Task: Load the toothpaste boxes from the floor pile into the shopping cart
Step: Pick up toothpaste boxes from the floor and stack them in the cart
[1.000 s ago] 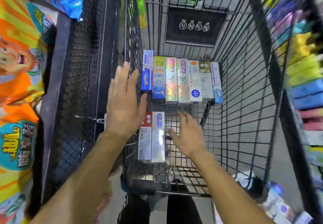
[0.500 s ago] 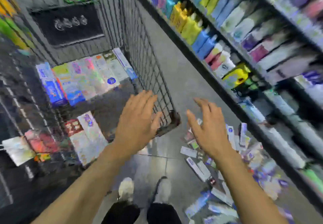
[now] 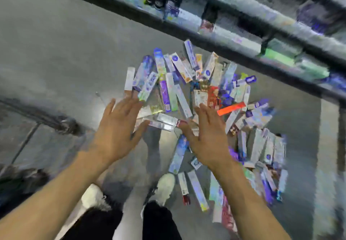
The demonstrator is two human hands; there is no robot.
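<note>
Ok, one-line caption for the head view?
Both open hands, left and right, reach over the toothpaste boxes piled on the floor.

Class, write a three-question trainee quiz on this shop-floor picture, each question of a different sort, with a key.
1. True or false: the left hand grips a box.
2. The pile of toothpaste boxes lies: A on the floor, B on a shelf, C in a cart.
3. Fill in: the bright orange box lies beyond the ___ hand.

Key: 1 false, both hands are spread and hold nothing; 2 A; 3 right.
</note>
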